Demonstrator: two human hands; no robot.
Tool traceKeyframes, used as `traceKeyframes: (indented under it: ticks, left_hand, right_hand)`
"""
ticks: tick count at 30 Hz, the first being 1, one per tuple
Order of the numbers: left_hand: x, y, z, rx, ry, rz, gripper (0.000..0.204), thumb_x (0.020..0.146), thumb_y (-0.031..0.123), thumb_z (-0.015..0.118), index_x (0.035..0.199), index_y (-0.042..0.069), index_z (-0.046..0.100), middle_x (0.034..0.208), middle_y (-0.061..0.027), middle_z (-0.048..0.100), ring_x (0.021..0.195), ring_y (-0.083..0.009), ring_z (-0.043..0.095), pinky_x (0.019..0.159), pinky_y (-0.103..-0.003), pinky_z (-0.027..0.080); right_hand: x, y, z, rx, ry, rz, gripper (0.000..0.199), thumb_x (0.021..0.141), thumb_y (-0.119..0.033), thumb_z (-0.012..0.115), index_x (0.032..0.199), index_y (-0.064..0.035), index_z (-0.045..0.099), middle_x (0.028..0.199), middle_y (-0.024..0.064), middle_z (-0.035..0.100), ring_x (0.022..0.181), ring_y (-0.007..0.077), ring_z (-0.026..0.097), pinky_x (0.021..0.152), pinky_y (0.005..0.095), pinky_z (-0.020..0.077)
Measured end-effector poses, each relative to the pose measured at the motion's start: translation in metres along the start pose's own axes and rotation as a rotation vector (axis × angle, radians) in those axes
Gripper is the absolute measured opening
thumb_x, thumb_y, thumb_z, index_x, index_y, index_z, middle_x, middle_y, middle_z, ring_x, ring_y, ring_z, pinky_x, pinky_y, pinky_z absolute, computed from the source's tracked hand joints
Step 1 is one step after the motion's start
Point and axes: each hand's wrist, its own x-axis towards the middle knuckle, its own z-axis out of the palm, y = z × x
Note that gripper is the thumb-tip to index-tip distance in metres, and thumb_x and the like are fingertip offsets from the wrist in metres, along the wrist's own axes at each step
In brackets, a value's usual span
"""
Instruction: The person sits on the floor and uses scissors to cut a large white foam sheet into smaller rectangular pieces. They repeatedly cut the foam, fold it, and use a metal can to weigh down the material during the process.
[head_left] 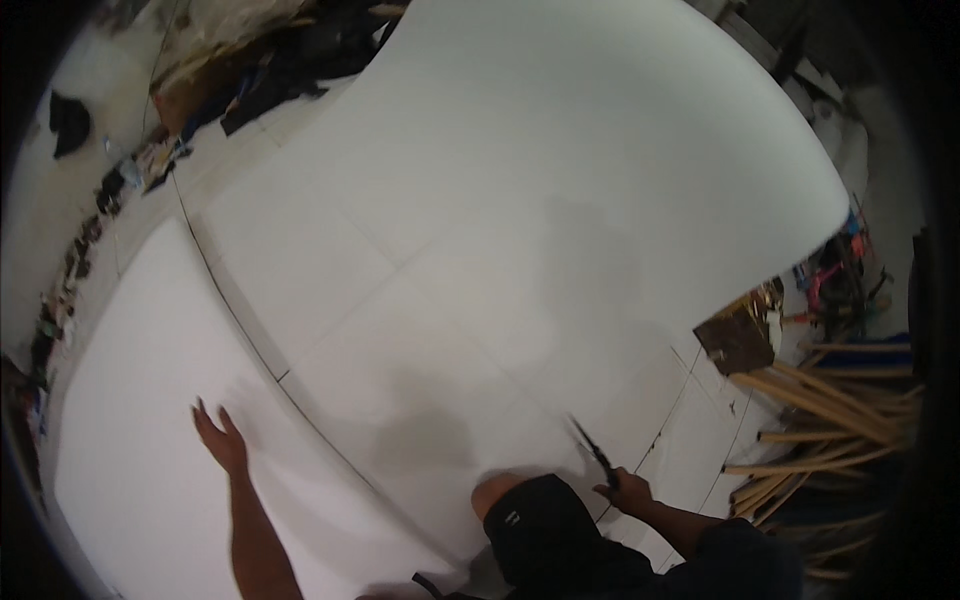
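The right hand [628, 490] is seen closed around the handles of dark scissors [596, 452], blades pointed up and away from it at the edge of a big white foam sheet [560, 200]. Beside that hand, to its left, a bent knee [495, 492] is planted on the sheet. Further left, the left hand [220, 435] is laid flat, fingers spread, on a second white sheet [130, 400]. Beyond the right hand, wooden sticks [830, 400] are piled on the floor.
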Motion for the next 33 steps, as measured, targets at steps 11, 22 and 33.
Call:
traceKeyframes:
  ticks: [11,22,33]
  left_hand:
    - [-0.32,0.1,-0.291,-0.351,-0.294,-0.324,0.031,0.092,0.017,0.063,0.116,-0.002,0.063,0.113,-0.0155,0.065,0.103,-0.0257,0.062,0.09,-0.037,0.05]
    - [-0.306,0.158,-0.329,-0.279,-0.67,-0.18,0.042,0.091,0.026,0.067,0.123,0.0,0.061,0.118,-0.0172,0.066,0.101,-0.0251,0.065,0.087,-0.037,0.052]
    - [-0.349,0.164,-0.197,0.182,-0.867,0.183,0.044,0.083,0.031,0.074,0.118,0.008,0.061,0.109,-0.0157,0.063,0.095,-0.0316,0.064,0.084,-0.042,0.052]
  right_hand:
    - [0.06,0.136,0.143,0.263,0.201,0.07,0.033,0.087,-0.02,0.059,0.105,0.0076,0.058,0.106,0.0292,0.064,0.103,0.0439,0.062,0.089,0.0497,0.0492]
    - [0.074,0.085,0.027,-0.329,-0.308,-0.224,0.046,0.06,-0.035,0.087,0.089,-0.0015,0.074,0.093,0.0155,0.073,0.086,0.0265,0.072,0.078,0.0381,0.0577]
    - [0.089,0.055,-0.009,-0.877,-0.463,-0.337,0.044,0.059,-0.035,0.091,0.077,0.0005,0.074,0.075,0.0118,0.073,0.068,0.023,0.071,0.066,0.0362,0.0576]
